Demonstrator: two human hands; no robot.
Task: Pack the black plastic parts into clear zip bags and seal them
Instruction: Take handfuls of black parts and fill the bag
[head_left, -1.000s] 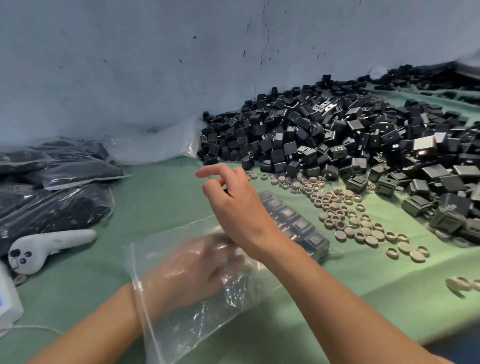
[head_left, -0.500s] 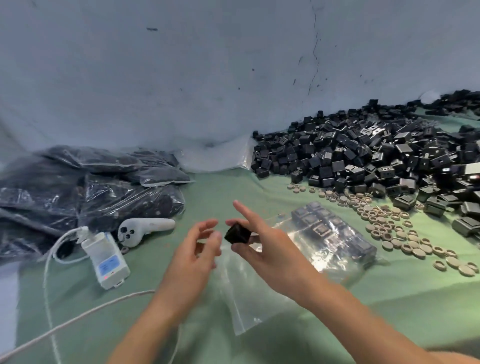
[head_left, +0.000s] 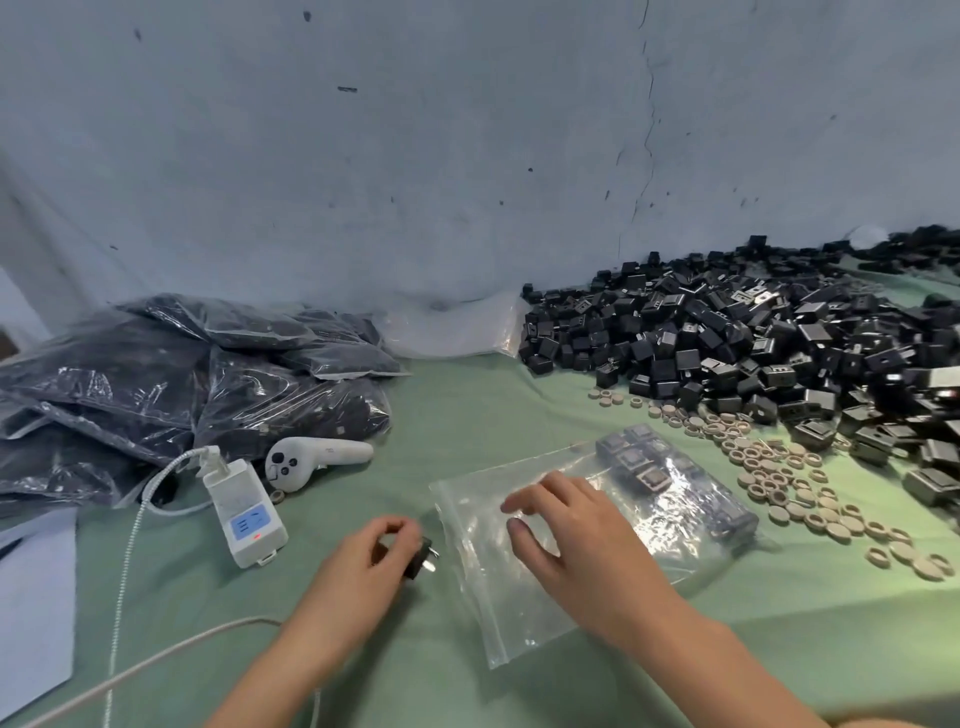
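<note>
Left hand grasps boxy black plastic part; right hand flat, released, on crinkly clear zip bag.

Green-covered table, inspected from my seat. Directly under my right fingers: one clear zip bag, lying flat, with a row of black parts inside its far end. Beyond and to the right of those fingers: scattered beige rings, then a large heap of loose black parts reaching the wall. Left of my left fingers, which pinch one black part: a white adapter with its cable, and a white controller beside it. Farther left and beyond: filled bags, stacked. Far left: a white sheet.
</note>
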